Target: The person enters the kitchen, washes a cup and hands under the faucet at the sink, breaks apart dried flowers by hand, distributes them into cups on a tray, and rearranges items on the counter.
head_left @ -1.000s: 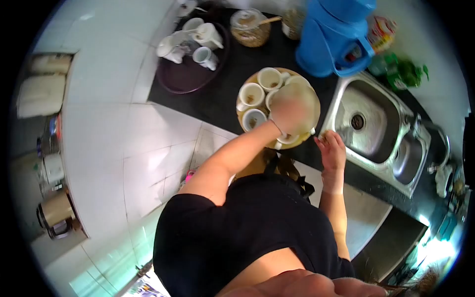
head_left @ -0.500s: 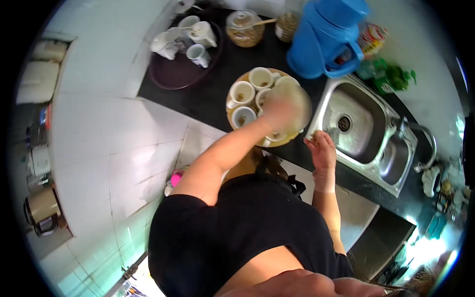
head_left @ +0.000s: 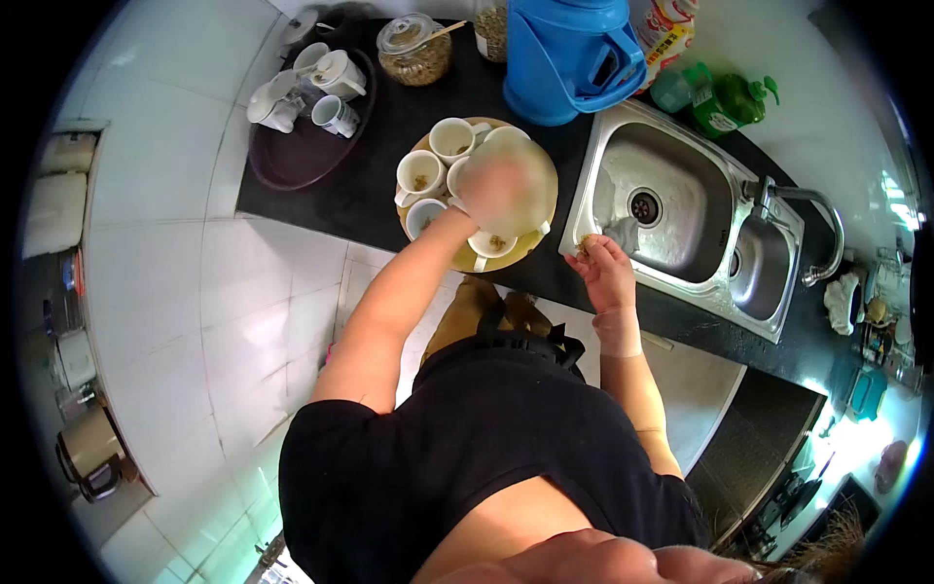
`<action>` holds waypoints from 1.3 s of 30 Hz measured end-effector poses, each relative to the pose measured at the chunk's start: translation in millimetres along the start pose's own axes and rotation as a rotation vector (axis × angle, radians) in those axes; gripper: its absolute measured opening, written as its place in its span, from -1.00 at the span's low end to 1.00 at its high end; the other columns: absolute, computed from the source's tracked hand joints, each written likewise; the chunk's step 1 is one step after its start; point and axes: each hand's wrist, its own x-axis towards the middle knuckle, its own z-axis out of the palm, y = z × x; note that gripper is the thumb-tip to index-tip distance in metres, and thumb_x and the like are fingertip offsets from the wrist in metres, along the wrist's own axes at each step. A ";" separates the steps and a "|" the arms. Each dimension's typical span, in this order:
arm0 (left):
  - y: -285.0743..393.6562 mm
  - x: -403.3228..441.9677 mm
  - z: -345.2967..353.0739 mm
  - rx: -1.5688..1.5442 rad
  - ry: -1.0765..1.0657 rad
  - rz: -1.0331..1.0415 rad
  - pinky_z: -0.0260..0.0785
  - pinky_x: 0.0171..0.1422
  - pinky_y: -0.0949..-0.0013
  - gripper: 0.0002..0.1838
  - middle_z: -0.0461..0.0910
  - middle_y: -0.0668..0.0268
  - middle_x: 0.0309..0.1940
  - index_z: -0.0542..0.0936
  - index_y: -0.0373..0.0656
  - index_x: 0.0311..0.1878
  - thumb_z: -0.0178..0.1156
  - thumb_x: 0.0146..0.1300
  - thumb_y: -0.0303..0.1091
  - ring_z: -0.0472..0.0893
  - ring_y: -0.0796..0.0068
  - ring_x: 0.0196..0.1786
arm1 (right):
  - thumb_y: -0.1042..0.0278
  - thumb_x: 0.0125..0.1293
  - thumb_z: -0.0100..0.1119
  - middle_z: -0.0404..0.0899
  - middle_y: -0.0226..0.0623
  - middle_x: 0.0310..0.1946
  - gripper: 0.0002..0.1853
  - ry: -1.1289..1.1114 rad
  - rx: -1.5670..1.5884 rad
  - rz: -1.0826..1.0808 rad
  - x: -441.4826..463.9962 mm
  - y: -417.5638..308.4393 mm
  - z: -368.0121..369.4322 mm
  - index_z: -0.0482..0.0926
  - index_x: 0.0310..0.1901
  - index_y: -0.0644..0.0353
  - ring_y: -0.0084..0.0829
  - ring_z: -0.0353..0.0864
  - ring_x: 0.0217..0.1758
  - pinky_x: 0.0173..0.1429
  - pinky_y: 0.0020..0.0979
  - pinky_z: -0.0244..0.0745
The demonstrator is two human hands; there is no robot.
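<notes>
A round yellowish tray (head_left: 547, 195) holds several white cups with small brown bits at the bottom, among them a front cup (head_left: 492, 243) and a left cup (head_left: 420, 175). My left hand (head_left: 494, 187) is over the right part of the tray; a blur hides its fingers and whatever they touch. Between the tray and the sink, my right hand (head_left: 608, 275) has its thumb and fingers pinched on small brown dried bits (head_left: 586, 244).
A double steel sink (head_left: 671, 185) with a faucet (head_left: 827, 224) lies right. Behind the tray stand a blue jug (head_left: 555, 68), a lidded glass jar (head_left: 416, 58) and a green bottle (head_left: 732, 103). A dark oval tray (head_left: 292, 167) with white cups is back left.
The whole view has shifted, so the counter items appear farther left. My left hand remains over the cups and my right hand stays pinched near the sink's edge.
</notes>
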 end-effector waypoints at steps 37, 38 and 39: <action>-379.7 -169.4 -255.0 0.064 0.913 -1.294 0.40 -0.15 0.22 -0.53 0.53 0.03 -0.31 0.36 -0.26 -0.11 0.08 0.17 -0.01 0.55 0.10 -0.29 | 0.41 0.25 0.04 0.52 -0.34 -0.48 -0.91 0.047 -0.015 0.009 46.2 68.8 175.0 0.47 -0.28 0.23 -0.49 0.52 -0.44 -0.13 -0.28 0.54; -386.3 -163.4 -264.4 0.081 0.761 -1.368 0.40 -0.12 0.18 -0.50 0.53 -0.01 -0.26 0.34 -0.26 -0.07 0.06 0.17 0.02 0.56 0.02 -0.23 | 0.41 0.25 0.04 0.52 -0.34 -0.49 -0.91 0.035 -0.016 0.010 47.3 73.3 184.7 0.47 -0.29 0.23 -0.48 0.52 -0.44 -0.13 -0.27 0.54; -393.8 -159.1 -268.7 0.107 0.659 -1.358 0.39 -0.10 0.17 -0.48 0.53 -0.03 -0.23 0.31 -0.24 -0.04 0.04 0.17 0.04 0.55 0.00 -0.18 | 0.41 0.25 0.04 0.51 -0.34 -0.50 -0.91 0.050 -0.033 0.006 47.0 76.4 194.1 0.48 -0.29 0.23 -0.48 0.52 -0.44 -0.13 -0.27 0.54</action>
